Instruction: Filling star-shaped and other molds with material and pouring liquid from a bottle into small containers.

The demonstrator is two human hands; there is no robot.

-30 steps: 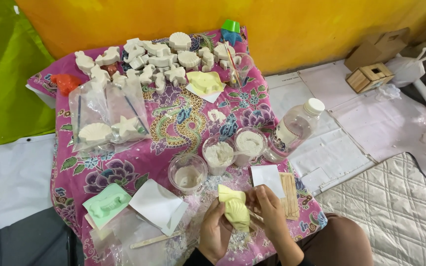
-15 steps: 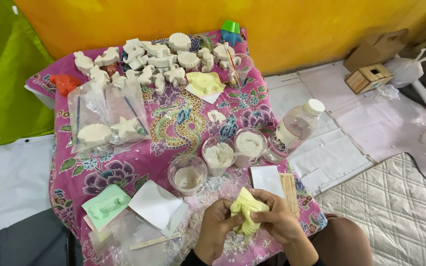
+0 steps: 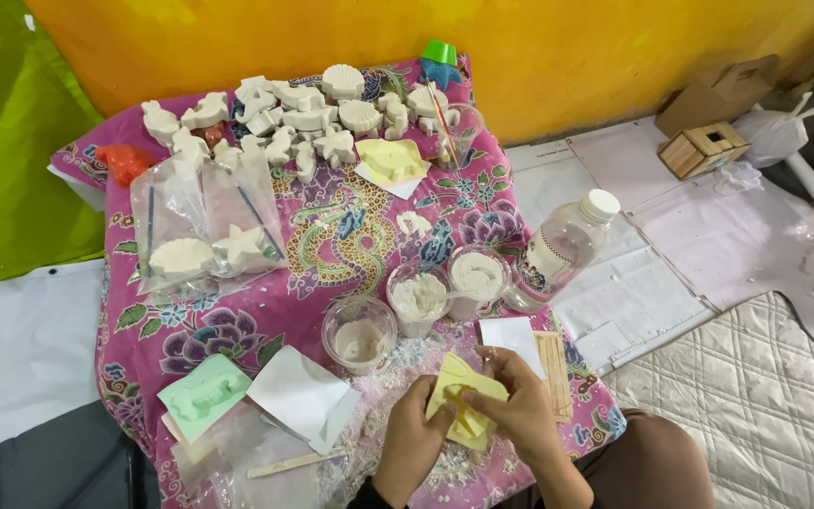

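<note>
The left hand and right hand both clamp on the yellow mould, which sits between them at the cloth's near edge. From the left hand the mould lies at two o'clock; from the right, at nine. Its long axis runs roughly twelve to six. The right hand's fingers lap over it, so that hand is nearer. Three plastic cups stand at twelve o'clock.

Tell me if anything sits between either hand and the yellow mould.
Nothing visible does. The left hand and right hand both grip the yellow mould directly, above the floral cloth.
</note>
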